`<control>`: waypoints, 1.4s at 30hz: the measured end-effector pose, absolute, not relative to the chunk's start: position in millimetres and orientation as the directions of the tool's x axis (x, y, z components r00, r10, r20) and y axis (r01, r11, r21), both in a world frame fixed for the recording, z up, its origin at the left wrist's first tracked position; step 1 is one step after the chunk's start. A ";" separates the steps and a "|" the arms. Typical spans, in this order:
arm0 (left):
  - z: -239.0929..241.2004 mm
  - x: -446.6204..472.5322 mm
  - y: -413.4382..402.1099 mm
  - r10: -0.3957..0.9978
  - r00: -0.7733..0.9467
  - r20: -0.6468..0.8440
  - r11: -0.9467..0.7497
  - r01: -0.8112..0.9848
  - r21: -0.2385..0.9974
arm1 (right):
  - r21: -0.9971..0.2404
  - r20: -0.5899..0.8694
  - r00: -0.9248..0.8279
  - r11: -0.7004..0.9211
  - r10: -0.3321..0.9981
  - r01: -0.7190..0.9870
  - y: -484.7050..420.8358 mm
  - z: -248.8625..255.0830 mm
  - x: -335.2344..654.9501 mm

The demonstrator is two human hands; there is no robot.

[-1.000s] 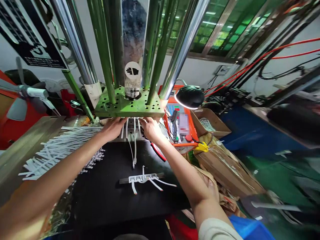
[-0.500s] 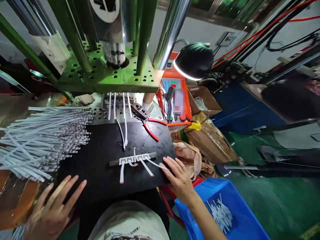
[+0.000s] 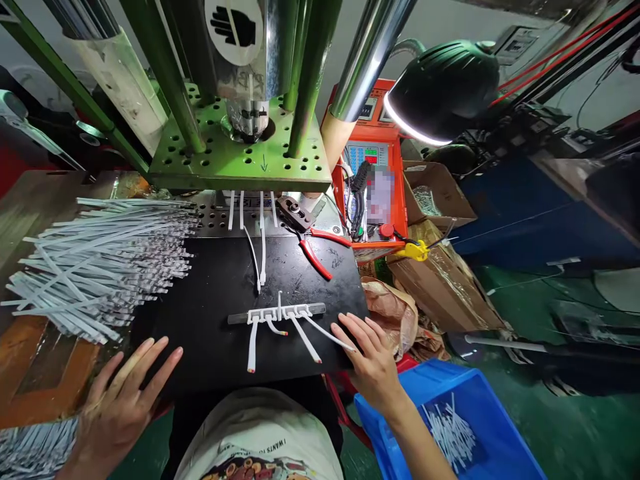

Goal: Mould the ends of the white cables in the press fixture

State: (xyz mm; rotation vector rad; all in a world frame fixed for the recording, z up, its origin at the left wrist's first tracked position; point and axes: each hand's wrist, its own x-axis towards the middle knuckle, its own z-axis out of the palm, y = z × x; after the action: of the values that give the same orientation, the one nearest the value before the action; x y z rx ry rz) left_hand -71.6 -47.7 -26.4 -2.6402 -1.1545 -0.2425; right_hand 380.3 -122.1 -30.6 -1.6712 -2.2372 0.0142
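My left hand (image 3: 123, 403) lies flat with spread fingers on the near left edge of the black work mat (image 3: 220, 280), holding nothing. At the mat's near right corner my right hand (image 3: 369, 360) rests open, its fingertips touching a white wire of the moulded cable piece (image 3: 280, 321), which lies on a grey bar in the middle of the mat. Several white cables (image 3: 253, 230) run from under the green press plate (image 3: 240, 157) onto the mat.
A large pile of white cables (image 3: 100, 260) lies to the left. Red-handled pliers (image 3: 314, 250) lie at the mat's back right. An orange control box (image 3: 373, 193), a lit lamp (image 3: 443, 90), cardboard boxes and a blue bin (image 3: 450, 433) with cable pieces stand on the right.
Both hands have come back from the cables under the green plate to the mat's near edge, where they lie flat. The view has tilted down towards the mat.
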 end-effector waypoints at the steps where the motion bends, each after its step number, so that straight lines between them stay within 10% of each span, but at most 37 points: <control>1: -26.4 -71.7 -47.8 0.699 0.670 0.250 -0.654 0.741 -0.153 | -0.214 0.268 -0.243 0.304 0.932 0.928 -121.8 -30.1 380.1; 14: -21.9 -68.8 -47.8 0.726 0.657 0.203 -0.647 0.753 -0.123 | -0.236 0.220 -0.219 0.270 0.951 0.934 -124.2 -25.5 381.6; 23: 11.2 36.6 1.8 0.679 0.706 0.202 -0.734 0.652 0.188 | -0.628 0.254 -0.226 0.338 0.941 0.701 -49.1 7.8 363.9; 32: 19.5 40.1 17.2 0.606 0.788 -0.107 -0.679 0.582 0.448 | -0.838 -0.011 -0.669 0.358 0.744 0.412 25.6 13.7 329.0; 36: 21.7 31.3 8.0 0.612 0.785 -0.094 -0.695 0.591 0.410 | -0.783 0.187 -0.238 0.291 0.953 0.550 67.9 9.0 284.6; 42: 10.4 15.1 -3.8 0.677 0.733 0.056 -0.695 0.613 0.377 | -0.845 0.233 0.353 0.010 0.906 0.534 42.9 9.6 355.4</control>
State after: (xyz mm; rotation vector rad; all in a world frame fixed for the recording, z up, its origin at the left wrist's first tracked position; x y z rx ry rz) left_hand 15.1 -3.8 10.4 -3.2334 -1.2443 -0.3374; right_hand 355.4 42.9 9.6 -1.6549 -1.3065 0.4853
